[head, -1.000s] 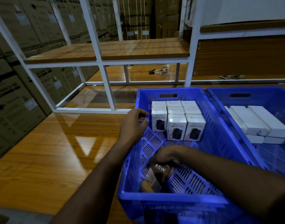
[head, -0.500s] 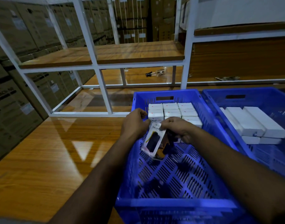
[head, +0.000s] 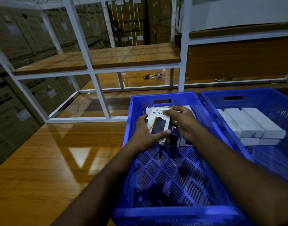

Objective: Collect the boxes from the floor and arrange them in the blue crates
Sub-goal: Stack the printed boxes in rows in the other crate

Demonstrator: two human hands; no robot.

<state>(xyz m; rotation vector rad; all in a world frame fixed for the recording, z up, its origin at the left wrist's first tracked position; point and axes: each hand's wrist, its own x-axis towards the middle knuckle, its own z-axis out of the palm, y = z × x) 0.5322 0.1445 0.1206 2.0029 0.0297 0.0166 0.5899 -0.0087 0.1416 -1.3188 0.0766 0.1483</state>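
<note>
Box (head: 158, 122) raised, hiding stacked boxes (head: 188, 108)

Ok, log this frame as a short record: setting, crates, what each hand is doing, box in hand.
setting: wooden floor in front of a white shelf frame
left crate: small white boxes at the far end, near part bare
right crate: long white boxes stacked
left hand: grips the box from below
right hand: holds its top edge
held box: white, HALLEY print, over the left crate's boxes
</note>
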